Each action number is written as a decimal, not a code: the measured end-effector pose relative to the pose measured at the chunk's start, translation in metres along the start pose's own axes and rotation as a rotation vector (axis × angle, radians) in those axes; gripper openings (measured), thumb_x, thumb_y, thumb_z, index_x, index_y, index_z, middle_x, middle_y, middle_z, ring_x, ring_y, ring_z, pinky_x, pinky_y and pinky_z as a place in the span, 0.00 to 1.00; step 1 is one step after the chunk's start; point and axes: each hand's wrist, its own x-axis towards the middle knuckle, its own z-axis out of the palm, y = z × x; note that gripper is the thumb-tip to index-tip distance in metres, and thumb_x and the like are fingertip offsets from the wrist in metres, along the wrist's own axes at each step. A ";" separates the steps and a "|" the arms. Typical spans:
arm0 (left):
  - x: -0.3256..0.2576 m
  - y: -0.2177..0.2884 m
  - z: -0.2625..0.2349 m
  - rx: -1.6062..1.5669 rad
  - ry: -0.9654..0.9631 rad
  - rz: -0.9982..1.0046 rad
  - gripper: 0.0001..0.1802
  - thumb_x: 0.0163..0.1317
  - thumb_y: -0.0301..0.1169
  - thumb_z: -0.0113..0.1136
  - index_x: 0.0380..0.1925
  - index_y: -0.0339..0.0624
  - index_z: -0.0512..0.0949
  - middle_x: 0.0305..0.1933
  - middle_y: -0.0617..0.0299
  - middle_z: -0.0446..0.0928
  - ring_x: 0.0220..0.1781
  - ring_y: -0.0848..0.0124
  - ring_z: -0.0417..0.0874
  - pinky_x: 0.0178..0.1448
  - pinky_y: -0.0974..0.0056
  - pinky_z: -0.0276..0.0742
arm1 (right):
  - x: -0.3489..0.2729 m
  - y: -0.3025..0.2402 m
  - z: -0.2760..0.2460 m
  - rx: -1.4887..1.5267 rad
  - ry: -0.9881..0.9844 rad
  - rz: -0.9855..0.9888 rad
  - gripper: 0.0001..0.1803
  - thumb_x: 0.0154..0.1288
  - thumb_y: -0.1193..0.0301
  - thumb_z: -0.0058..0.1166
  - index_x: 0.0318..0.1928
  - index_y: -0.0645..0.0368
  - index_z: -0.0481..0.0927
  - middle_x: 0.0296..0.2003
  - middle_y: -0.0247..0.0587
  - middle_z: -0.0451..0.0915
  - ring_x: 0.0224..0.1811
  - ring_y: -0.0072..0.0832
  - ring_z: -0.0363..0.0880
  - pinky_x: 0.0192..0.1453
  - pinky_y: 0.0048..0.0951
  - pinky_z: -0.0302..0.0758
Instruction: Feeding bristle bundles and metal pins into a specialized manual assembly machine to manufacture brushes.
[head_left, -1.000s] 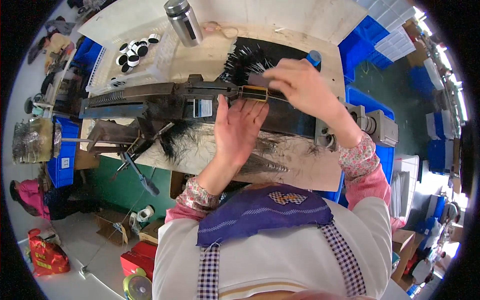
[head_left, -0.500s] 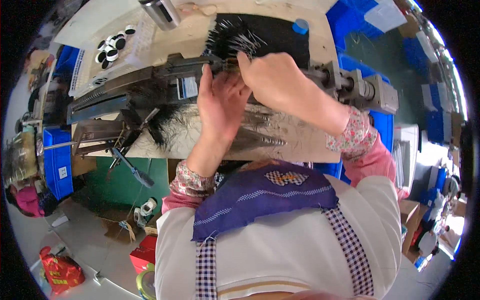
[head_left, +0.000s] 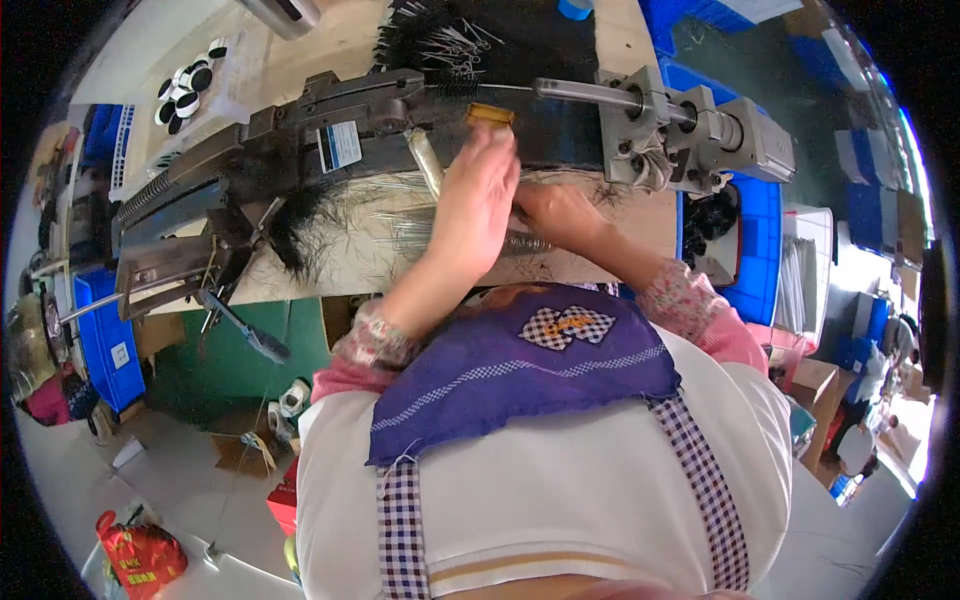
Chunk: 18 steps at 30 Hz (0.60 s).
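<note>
**Two hands on a bundle of thin wires at the bench machine**

The left hand (head_left: 475, 195) is in the middle of the frame, fingers close together and bent, laid over a bundle of thin wires (head_left: 415, 215). Whether it pinches them I cannot tell. The right hand (head_left: 560, 215) lies just beside it, partly under it, closed on the same bundle; its fingertips are hidden.

The wires look very light, thin and springy. I think they slip and scatter easily, so the best hold is a flat pinch near the middle of the bundle, not at the loose ends. To the left of them lies a tuft of black bristles (head_left: 300, 225), soft and loose.

Above the hands runs the machine (head_left: 330, 120), with a small brass part (head_left: 490, 114) just over the left fingers and a metal shaft block (head_left: 690, 130) at upper right.

A white tray (head_left: 185, 85) at upper left holds black and white discs. Blue bins (head_left: 100, 340) stand at left; their content is not visible. A blue bin (head_left: 755, 230) at right holds something dark.
</note>
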 end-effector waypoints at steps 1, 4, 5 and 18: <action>-0.015 0.011 -0.001 0.000 0.011 0.004 0.18 0.64 0.33 0.56 0.52 0.39 0.72 0.57 0.57 0.73 0.62 0.65 0.71 0.70 0.57 0.62 | 0.005 0.006 0.005 -0.004 0.051 0.057 0.10 0.58 0.71 0.50 0.42 0.56 0.74 0.29 0.49 0.80 0.31 0.48 0.81 0.33 0.49 0.78; -0.069 0.056 -0.028 0.533 -0.358 0.301 0.25 0.63 0.29 0.53 0.60 0.32 0.66 0.64 0.47 0.68 0.64 0.52 0.71 0.71 0.53 0.57 | 0.014 0.011 0.005 0.052 0.111 0.082 0.08 0.60 0.70 0.50 0.40 0.56 0.74 0.30 0.48 0.81 0.31 0.48 0.81 0.33 0.48 0.78; -0.081 0.070 -0.062 1.048 -0.318 0.578 0.29 0.63 0.30 0.53 0.63 0.30 0.64 0.66 0.46 0.67 0.61 0.48 0.73 0.71 0.53 0.57 | 0.017 0.013 0.000 0.094 0.129 0.070 0.07 0.60 0.70 0.50 0.39 0.56 0.74 0.30 0.48 0.81 0.31 0.48 0.81 0.33 0.47 0.78; -0.189 0.183 -0.278 1.806 1.534 0.516 0.41 0.58 0.39 0.62 0.69 0.42 0.55 0.47 0.41 0.79 0.45 0.47 0.83 0.44 0.52 0.79 | -0.005 -0.012 -0.052 0.492 0.424 0.162 0.09 0.57 0.77 0.57 0.38 0.64 0.75 0.31 0.50 0.79 0.34 0.47 0.80 0.37 0.36 0.76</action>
